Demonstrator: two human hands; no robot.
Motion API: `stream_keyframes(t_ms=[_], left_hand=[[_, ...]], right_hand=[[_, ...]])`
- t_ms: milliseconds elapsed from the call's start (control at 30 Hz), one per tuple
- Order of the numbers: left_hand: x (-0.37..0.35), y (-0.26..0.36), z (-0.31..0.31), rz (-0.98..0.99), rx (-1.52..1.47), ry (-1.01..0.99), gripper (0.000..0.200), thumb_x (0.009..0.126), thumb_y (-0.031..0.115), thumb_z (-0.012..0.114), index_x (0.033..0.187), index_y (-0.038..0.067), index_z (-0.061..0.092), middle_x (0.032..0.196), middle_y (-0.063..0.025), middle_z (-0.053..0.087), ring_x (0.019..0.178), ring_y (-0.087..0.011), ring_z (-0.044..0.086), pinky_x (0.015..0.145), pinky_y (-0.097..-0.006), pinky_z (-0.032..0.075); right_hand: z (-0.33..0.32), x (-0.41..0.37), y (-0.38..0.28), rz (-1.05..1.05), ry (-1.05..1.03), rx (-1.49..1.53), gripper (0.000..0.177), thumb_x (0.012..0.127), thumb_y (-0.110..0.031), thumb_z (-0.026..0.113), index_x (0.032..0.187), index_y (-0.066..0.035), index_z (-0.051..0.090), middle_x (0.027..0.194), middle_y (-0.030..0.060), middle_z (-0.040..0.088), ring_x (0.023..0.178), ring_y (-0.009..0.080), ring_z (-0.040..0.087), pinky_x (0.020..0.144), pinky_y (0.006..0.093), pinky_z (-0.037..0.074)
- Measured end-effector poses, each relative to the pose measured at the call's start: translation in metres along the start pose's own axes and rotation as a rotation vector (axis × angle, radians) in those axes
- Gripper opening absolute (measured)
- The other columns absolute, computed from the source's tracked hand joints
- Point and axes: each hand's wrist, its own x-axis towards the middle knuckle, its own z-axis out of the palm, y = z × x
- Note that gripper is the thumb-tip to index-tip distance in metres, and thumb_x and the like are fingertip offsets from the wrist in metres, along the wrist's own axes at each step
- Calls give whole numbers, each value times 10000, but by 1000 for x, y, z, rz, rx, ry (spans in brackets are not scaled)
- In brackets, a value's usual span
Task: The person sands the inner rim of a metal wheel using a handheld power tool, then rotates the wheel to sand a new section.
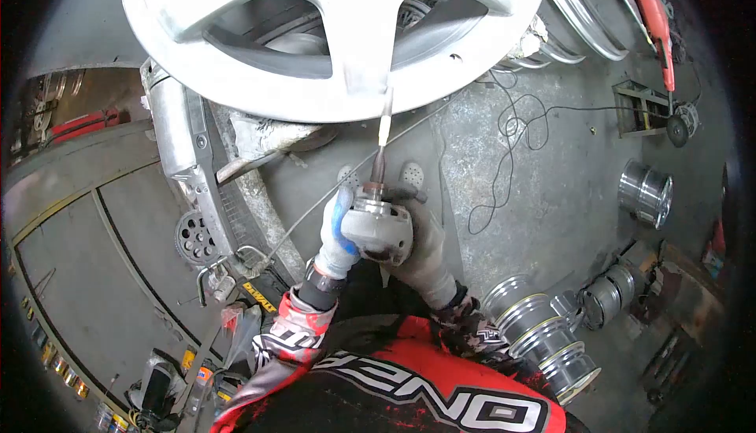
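Note:
Both my gloved hands are wrapped around a grey power grinder in front of my body. My left hand closes on its left side, and a blue patch shows on that glove. My right hand grips the right side, near a dark side handle. From the grinder's head a brown and pale tapered attachment points away from me. Its tip reaches the lower edge of a large silver alloy wheel, at the base of a spoke; whether it touches cannot be made out.
A cable runs diagonally past the grinder. On the left stands a metal machine frame. Shiny wheel barrels are at lower right, with another rim farther off. A red power tool hangs at upper right above a coiled cord.

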Motion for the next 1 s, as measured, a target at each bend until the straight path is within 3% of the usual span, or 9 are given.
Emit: stream_keyframes(t_ms=[167, 200, 367, 467, 500, 567, 800, 867, 1000], left_hand=[[-19, 6, -1, 48, 105, 36, 612, 1094, 461, 413, 1280, -79, 633, 1131, -173, 733, 963, -247, 730, 887, -373, 576], [-16, 6, 3, -33, 7, 137, 524, 1078, 495, 459, 1140, 18, 665, 986, -132, 734, 834, -243, 730, 777, -400, 600], [-4, -7, 11, -21, 72, 219, 380, 1079, 445, 503, 1061, 87, 628, 955, -87, 699, 823, -214, 720, 794, -381, 588], [-5, 3, 39, 56, 68, 258, 376, 1097, 416, 476, 1039, 83, 642, 960, -73, 699, 850, -181, 703, 807, -366, 570], [-6, 3, 33, 59, 65, 262, 376, 1097, 416, 476, 1039, 83, 642, 960, -73, 699, 850, -181, 703, 807, -366, 570], [-12, 3, 15, 71, 211, 86, 544, 1106, 471, 422, 1268, -7, 628, 1083, -131, 729, 930, -223, 722, 850, -368, 580], [-14, -2, 19, 20, 75, 71, 559, 1109, 462, 403, 1283, -24, 618, 1086, -129, 731, 932, -203, 718, 850, -356, 574], [-10, -12, 22, 55, 132, 131, 499, 1112, 437, 419, 1268, 7, 620, 1078, -113, 726, 938, -196, 712, 856, -358, 570], [-6, -14, 27, 118, 335, 146, 524, 1107, 463, 418, 1255, 6, 628, 1078, -113, 725, 927, -191, 710, 846, -349, 567]], right_hand=[[-1, 1, -10, -82, -71, -7, 655, 682, -213, 908, 1246, -93, 600, 1086, 154, 689, 942, 403, 664, 813, 485, 535], [1, -1, -8, -89, -53, -4, 653, 682, -210, 907, 1246, -93, 601, 1085, 151, 689, 942, 402, 664, 811, 486, 535], [-14, 3, -10, -58, -11, -7, 623, 680, -201, 904, 1220, -87, 617, 1065, 143, 688, 938, 397, 662, 797, 483, 535], [-24, 9, -7, -41, -131, -121, 737, 689, -198, 945, 1300, -58, 557, 1123, 178, 715, 975, 369, 729, 799, 447, 589], [-23, 7, -7, -43, -136, -120, 737, 689, -198, 945, 1300, -58, 557, 1123, 178, 715, 975, 369, 729, 799, 447, 589], [-18, -1, -7, -40, -117, -44, 750, 686, -197, 949, 1302, -46, 549, 1124, 179, 715, 986, 358, 732, 807, 440, 589], [-23, 1, -10, -72, -64, -14, 619, 690, -209, 903, 1215, -68, 607, 1084, 158, 686, 940, 413, 662, 806, 499, 538], [-35, 5, -8, -11, -190, -74, 761, 670, -213, 954, 1298, -45, 557, 1127, 183, 712, 984, 360, 737, 790, 427, 595], [-37, 8, -3, -34, -151, -122, 789, 666, -206, 950, 1326, -59, 544, 1126, 179, 711, 998, 368, 731, 801, 430, 593]])
